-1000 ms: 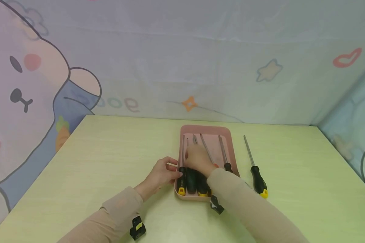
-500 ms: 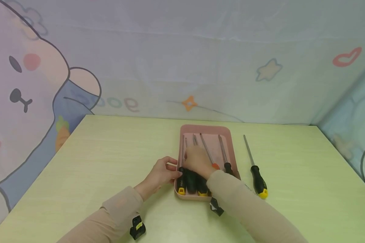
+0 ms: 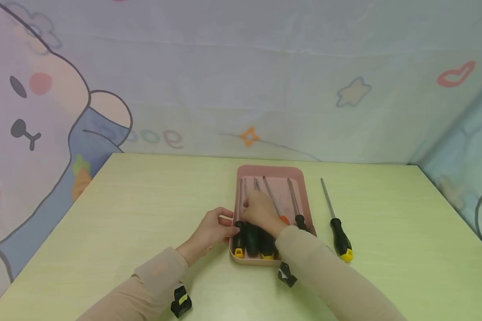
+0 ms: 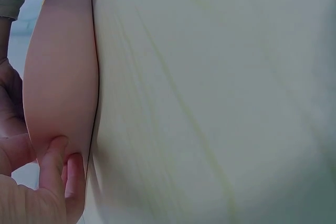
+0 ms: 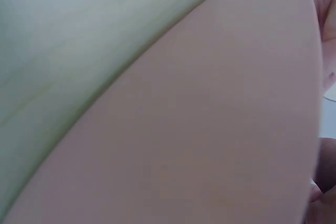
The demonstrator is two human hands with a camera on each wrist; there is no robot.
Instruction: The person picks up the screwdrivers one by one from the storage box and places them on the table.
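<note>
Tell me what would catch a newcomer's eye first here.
Probably the big cartoon animal at the left of the head view. Next, the pink tray of screwdrivers, the left hand at its side and the right hand over them. One screwdriver lies outside, right of the tray.

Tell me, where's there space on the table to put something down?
There's bare table between the pink tray and the table's left edge, beyond the left sleeve, and right of the lone screwdriver. The tray is crowded with screwdrivers and the right grip.
</note>
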